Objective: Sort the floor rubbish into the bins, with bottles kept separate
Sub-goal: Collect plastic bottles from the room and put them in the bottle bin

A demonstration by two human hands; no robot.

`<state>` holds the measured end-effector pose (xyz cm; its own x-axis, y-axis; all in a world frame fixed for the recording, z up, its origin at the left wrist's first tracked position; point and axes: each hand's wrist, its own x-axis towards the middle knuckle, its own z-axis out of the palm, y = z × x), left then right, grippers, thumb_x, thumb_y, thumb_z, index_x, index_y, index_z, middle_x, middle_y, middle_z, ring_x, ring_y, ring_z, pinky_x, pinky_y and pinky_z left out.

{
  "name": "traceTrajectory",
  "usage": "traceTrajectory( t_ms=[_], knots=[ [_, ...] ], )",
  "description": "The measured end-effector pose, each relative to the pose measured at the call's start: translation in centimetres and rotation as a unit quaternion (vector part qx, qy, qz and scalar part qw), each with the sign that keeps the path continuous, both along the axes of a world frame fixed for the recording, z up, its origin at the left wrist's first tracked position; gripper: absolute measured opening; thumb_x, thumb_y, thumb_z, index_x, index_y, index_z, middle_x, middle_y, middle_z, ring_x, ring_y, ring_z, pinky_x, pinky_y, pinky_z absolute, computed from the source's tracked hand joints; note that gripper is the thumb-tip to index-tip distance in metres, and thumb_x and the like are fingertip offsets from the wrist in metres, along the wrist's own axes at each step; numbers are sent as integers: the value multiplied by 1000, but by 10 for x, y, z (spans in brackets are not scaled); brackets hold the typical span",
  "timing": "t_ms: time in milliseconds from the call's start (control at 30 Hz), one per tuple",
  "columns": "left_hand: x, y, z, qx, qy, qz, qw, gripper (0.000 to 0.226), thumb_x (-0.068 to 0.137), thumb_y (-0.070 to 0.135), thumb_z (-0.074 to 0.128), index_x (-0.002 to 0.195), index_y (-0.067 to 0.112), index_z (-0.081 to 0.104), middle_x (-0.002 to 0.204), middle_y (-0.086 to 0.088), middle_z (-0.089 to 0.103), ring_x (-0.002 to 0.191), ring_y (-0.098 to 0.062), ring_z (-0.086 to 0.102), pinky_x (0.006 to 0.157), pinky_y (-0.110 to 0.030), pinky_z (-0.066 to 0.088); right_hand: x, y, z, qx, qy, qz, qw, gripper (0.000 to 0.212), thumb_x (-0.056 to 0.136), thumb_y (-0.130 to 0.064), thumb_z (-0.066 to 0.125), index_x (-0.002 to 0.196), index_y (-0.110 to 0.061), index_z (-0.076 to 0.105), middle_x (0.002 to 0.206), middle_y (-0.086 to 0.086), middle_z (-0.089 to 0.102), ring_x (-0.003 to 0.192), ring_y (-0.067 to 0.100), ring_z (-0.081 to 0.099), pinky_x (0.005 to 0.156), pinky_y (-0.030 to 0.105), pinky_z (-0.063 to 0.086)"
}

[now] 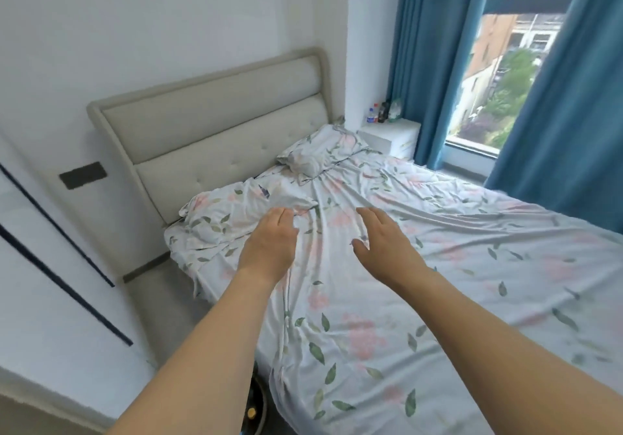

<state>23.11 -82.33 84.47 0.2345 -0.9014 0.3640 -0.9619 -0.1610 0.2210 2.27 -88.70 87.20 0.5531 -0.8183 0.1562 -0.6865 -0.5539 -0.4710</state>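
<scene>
Beige headboard [215, 124] at left; floral sheet [404, 299] covers the bed. Left hand [269, 242] and right hand [384, 242] hover over the sheet, fingers straight and apart, holding nothing, probably held out ahead before sorting starts. No floor rubbish or bin is identifiable; a dark round object [258, 404] by the bed is unclear. Bottles [379, 113] stand on the nightstand [391, 133] beside blue curtains [418, 64].

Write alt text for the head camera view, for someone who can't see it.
Two bare hands, left hand and right hand, reach open and empty over a floral bedsheet. Behind are two pillows, a beige headboard, a white nightstand with bottles, and blue curtains.
</scene>
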Motion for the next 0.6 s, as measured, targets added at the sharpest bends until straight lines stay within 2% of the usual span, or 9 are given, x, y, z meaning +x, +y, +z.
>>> traceTrajectory(
  t_ms=[100,233,333,600],
  knots=[
    [-47,-21,8,-2,5,-69,998,44,101,22,42,140,2,41,145,-14,42,138,-25,35,113,-35,32,-56,9,8,-4,10,-75,997,55,96,-22,50,146,-12,30,148,3,33,135,21,32,109,26,26],
    [-126,-42,22,3,7,-154,988,50,104,27,35,149,7,29,156,-9,29,146,-20,22,116,-30,21,-134,23,20,-12,14,-169,985,56,96,-23,49,147,-12,30,150,3,32,139,19,29,112,27,25],
    [-186,-53,37,-9,13,-211,977,50,104,27,35,150,9,29,156,-7,28,146,-17,20,116,-28,19,-190,36,32,-23,8,-230,973,55,96,-22,49,147,-12,31,151,3,32,139,19,30,112,26,23],
    [-366,-51,58,-34,9,-352,935,39,101,23,43,137,8,45,142,-6,46,133,-21,40,106,-31,36,-354,94,46,-30,-18,-366,930,59,95,-21,50,149,-14,27,153,-1,29,140,15,27,112,24,22]
  ],
)
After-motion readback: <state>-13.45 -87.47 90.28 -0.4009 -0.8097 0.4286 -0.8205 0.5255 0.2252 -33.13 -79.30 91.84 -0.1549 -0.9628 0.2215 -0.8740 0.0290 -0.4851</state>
